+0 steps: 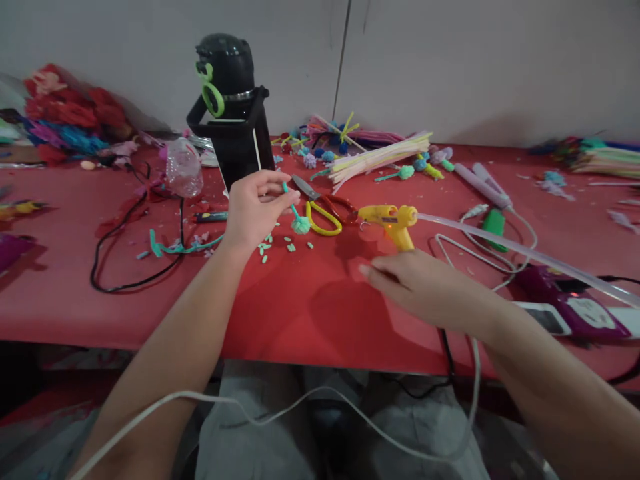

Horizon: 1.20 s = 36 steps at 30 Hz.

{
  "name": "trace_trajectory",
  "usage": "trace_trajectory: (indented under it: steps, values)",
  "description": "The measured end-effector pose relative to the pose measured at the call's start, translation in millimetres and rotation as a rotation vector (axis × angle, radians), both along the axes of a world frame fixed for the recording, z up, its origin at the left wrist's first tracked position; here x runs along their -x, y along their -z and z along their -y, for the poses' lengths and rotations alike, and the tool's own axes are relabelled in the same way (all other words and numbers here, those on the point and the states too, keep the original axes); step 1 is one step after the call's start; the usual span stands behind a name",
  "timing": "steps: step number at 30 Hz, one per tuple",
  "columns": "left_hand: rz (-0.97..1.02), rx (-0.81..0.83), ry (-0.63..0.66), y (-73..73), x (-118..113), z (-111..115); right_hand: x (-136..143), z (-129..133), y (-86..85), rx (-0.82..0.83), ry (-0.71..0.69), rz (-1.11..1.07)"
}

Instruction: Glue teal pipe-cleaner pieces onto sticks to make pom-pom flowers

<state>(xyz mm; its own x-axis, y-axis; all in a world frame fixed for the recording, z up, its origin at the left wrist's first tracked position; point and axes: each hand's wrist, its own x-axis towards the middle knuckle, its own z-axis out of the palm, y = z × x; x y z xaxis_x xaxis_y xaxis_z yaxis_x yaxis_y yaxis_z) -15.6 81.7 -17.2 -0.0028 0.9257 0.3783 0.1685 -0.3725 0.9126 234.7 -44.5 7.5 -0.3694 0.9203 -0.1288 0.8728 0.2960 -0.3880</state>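
My left hand (260,207) pinches a mint-green pipe-cleaner stem with a fluffy ball (301,225) at its lower end, held just above the red table. My right hand (413,283) is closed around the lower handle of a yellow hot glue gun (399,230), its nozzle pointing left and a small orange light lit. A long clear glue stick (530,253) runs out of its back to the right. Between the hands lie scissors (325,220) with one yellow and one red handle loop. Small mint-green pieces (291,247) are scattered below the ball.
A black bottle (227,73) in a black holder stands behind my left hand. Bundled pale pipe cleaners (380,159) lie at the back. A purple power strip (575,303) and white cables sit at right, a black cable (95,267) at left. Another white cord (325,390) crosses my lap.
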Motion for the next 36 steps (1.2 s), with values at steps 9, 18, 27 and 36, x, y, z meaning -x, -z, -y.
trace_trajectory:
  steps: [9,18,27,36]
  values:
    - [0.008,-0.015,0.009,-3.5,-1,3,-45,-14,27.7,-0.330,0.507,-0.006]
    - [0.012,-0.006,0.013,-4.5,2,3,-30,-63,42.8,-0.169,0.454,-0.820]
    - [-0.009,-0.021,0.016,-5.6,-1,4,5,-41,50.6,0.010,0.301,-0.886]
    - [-0.045,-0.015,0.025,-7.9,-5,10,10,-41,62.4,-0.069,0.270,-0.890]
